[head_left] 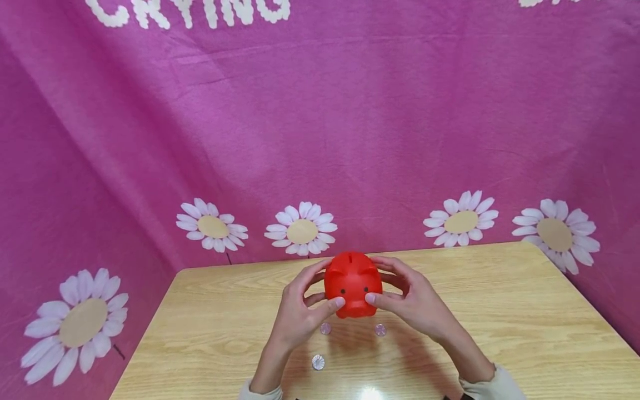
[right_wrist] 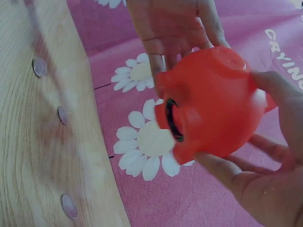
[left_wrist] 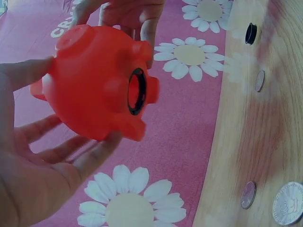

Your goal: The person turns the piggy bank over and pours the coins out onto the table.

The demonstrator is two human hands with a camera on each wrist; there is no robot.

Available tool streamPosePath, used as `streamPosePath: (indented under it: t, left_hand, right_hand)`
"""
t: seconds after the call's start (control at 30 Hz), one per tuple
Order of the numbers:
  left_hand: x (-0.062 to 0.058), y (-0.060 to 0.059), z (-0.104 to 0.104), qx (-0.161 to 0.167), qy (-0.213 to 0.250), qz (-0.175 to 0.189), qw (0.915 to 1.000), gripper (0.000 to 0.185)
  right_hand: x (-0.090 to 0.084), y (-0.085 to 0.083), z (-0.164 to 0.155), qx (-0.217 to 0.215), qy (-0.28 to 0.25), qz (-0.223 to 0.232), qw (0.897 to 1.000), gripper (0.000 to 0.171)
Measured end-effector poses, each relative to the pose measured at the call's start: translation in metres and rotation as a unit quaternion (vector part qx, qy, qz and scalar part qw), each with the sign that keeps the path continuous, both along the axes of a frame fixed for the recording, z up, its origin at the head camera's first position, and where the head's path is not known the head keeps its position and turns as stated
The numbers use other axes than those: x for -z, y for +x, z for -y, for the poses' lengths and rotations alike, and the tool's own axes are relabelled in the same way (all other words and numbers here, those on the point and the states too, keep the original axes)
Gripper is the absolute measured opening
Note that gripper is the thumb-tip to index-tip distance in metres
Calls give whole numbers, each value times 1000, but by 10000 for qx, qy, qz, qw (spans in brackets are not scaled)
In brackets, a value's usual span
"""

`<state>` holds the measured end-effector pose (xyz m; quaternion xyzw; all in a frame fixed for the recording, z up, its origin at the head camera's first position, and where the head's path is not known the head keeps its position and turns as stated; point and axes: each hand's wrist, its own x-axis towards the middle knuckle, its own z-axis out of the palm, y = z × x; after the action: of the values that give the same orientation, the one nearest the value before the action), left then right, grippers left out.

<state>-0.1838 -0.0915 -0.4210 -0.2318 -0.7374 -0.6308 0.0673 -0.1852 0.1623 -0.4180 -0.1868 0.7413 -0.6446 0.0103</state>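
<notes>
Piggy bank (left_wrist: 94,85) underside hole shows only in wrist views.

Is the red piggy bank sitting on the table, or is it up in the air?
Apart. The left wrist view shows the piggy bank lifted clear of the table, its underside and open hole exposed, held between the left hand and right hand.

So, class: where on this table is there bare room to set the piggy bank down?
Bare wood lies on the table right of the right hand and left of the left hand. It is crowded below the piggy bank, where three coins lie.
</notes>
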Motion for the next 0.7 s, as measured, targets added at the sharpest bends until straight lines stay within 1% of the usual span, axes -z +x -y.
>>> streamPosePath:
  t: [0.07, 0.13, 0.2, 0.27, 0.37, 0.43, 0.5, 0.57, 0.7]
  left_hand:
    - [-1, 0, 1, -16, -30, -342, 9994, 70]
    - [-2, 0, 2, 22, 0, -819, 9966, 75]
    - [-4, -1, 4, 148, 94, -1315, 9912, 80]
    - [-5, -1, 6, 292, 225, -1711, 9846, 82]
    - [-7, -1, 8, 470, 357, -2122, 9754, 82]
    - [-7, -1, 9, 545, 401, -2278, 9713, 82]
    - [-8, -1, 9, 580, 419, -2332, 9698, 82]
    - [-8, -1, 9, 573, 405, -2272, 9713, 82]
    - [-6, 0, 10, 487, 337, -2086, 9762, 81]
  right_hand:
    - [-1, 0, 0, -25, -105, -384, 9992, 71]
    - [-3, 0, -1, -83, -231, -873, 9959, 79]
    - [-5, 2, -1, -176, -370, -1357, 9899, 87]
    - [-7, 3, -1, -294, -504, -1739, 9830, 92]
    - [-8, 5, -1, -380, -628, -2098, 9750, 93]
    - [-8, 5, 0, -386, -654, -2243, 9715, 92]
    - [-7, 5, 0, -394, -661, -2328, 9695, 91]
    - [-6, 5, 0, -384, -645, -2338, 9694, 91]
    - [-6, 5, 0, -342, -560, -2209, 9731, 91]
